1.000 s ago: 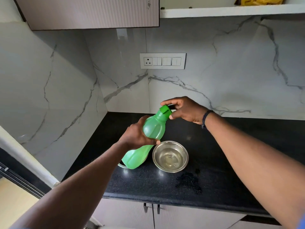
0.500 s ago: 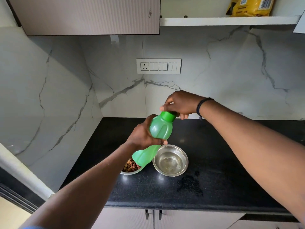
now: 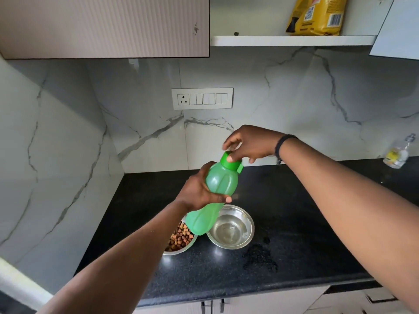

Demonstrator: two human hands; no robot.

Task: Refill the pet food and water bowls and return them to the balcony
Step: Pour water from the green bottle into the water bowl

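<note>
Since a moment ago the right hand [image 3: 249, 143] has settled its thumb on the bottle's cap [image 3: 231, 160]. Low centre, the food bowl [image 3: 181, 240] and water bowl [image 3: 231, 227] sit side by side on the counter [image 3: 294, 245]. Above them the left hand [image 3: 199, 192] grips the tilted green bottle [image 3: 213, 196] (cap closed). Upper right, a yellow bag [image 3: 317, 14] stands on a shelf [image 3: 292, 40].

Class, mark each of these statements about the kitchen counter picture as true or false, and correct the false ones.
1. The left hand grips the green bottle. True.
2. The right hand rests in the water bowl. False: it is at the bottle's cap.
3. The food bowl holds kibble. True.
4. The yellow bag lies on the counter. False: it stands on the shelf.
</note>
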